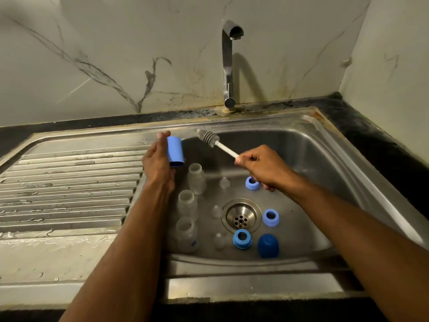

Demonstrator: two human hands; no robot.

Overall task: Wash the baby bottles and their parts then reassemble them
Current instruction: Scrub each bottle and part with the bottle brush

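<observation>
Left hand (157, 159) curls its grip around the blue cap (175, 151), held over the sink (313, 145), open end pointing down; right hand (260, 167) pinches the brush (216, 144), bristles just right of the cap, so it likely needs tilting

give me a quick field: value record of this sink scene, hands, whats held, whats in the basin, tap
left hand: holds a light blue cap above the sink's left edge
right hand: grips the white handle of a bottle brush, bristles pointing toward the cap
brush contact: bristles apart from the cap
sink: steel, with a ribbed drainboard on the left
in basin: three clear bottles upright in a column on the left, three clear teats, three blue rings, one dark blue cap
drain: uncovered
tap: no water visible
</observation>
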